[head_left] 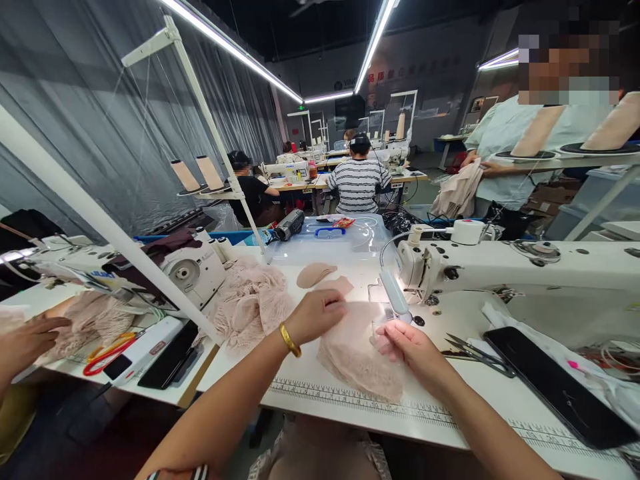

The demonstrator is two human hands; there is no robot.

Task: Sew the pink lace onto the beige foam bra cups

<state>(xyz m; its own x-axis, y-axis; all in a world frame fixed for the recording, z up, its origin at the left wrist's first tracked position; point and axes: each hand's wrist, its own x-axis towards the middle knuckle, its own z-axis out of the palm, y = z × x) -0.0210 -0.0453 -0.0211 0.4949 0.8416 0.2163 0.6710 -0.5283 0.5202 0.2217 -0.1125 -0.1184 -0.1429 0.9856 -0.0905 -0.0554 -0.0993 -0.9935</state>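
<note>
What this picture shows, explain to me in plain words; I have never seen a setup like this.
There is no robot here, only a person's two bare hands. The single picture comes from a camera on that person's head, looking forward and down.

The big white machine on the right is a sewing machine, with a small lamp by it. On the white table lies a thin pale pink cloth. The right hand pinches it near its right side; the left hand is at its upper edge, but whether it grips is hidden.

Around them are a heap of lacy fabric, black scissors and a black phone. The hand at far left is someone else's.
</note>
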